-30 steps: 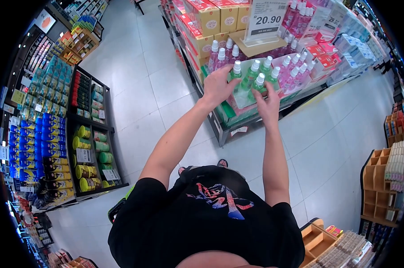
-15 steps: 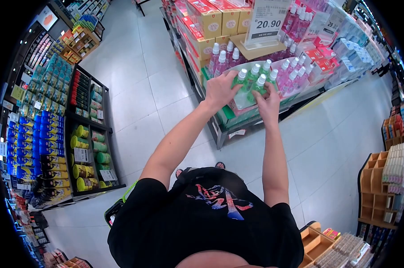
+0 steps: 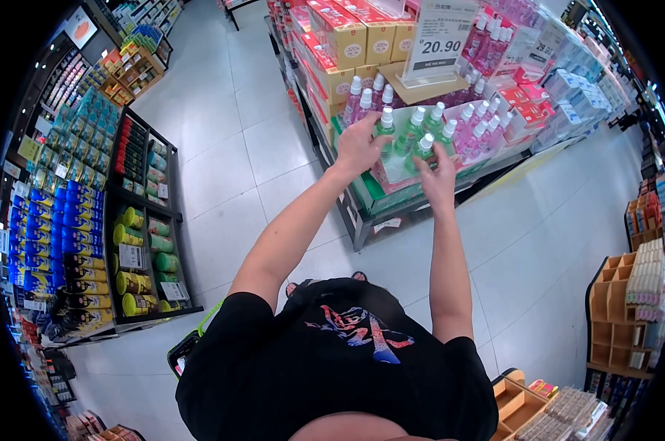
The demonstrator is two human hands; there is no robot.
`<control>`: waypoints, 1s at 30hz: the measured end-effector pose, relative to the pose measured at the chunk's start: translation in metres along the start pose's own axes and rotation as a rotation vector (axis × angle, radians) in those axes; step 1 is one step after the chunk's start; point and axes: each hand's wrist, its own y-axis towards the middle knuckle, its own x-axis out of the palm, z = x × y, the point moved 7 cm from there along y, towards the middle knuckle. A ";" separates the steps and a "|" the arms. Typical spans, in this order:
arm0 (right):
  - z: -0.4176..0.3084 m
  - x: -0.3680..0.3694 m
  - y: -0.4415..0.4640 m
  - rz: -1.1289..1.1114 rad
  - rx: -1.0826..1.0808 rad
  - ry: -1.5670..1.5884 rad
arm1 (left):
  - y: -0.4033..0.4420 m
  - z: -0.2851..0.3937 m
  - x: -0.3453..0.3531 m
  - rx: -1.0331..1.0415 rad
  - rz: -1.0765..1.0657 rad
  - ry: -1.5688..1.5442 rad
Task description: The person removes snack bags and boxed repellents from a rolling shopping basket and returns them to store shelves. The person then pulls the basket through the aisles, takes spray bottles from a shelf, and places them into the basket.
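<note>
Several green spray bottles with white caps stand in an open white display box (image 3: 400, 176) at the corner of the shop stand. My left hand (image 3: 358, 147) is closed around the leftmost green spray bottle (image 3: 385, 128), at the box's left side. On the near side, my right hand (image 3: 440, 178) grips another green spray bottle (image 3: 423, 150) between thumb and fingers. Between and behind them are a green bottle (image 3: 413, 132) and more of the same kind. Pink spray bottles (image 3: 473, 132) fill the section just right of the green ones. My fingers hide the lower parts of both held bottles.
Behind the box, a price sign (image 3: 440, 48) reading 20.90 stands on cardboard, beside stacked red-and-gold cartons (image 3: 347, 44). A shelf of cans and pouches (image 3: 145, 242) is on the left. Wooden racks (image 3: 612, 316) stand on the right. Tiled floor (image 3: 229, 176) runs between.
The bottle in my left hand has shifted left, away from its neighbour. The bottle in my right hand has come slightly nearer to me, widening the gaps among the green bottles.
</note>
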 end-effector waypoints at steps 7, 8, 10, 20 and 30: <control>0.007 0.002 -0.004 -0.038 -0.022 0.078 | -0.007 -0.028 0.018 -0.164 -0.163 -0.542; 0.009 0.002 -0.005 -0.042 -0.005 0.064 | -0.008 -0.030 0.019 -0.164 -0.162 -0.543; 0.004 0.000 -0.006 -0.046 0.010 0.049 | -0.009 -0.026 0.016 -0.086 -0.134 -0.382; -0.026 0.003 -0.007 -0.052 -0.157 -0.228 | -0.014 0.010 -0.002 0.221 0.056 -0.050; -0.008 0.003 0.006 0.027 -0.037 -0.103 | -0.006 -0.001 0.003 0.105 0.012 0.054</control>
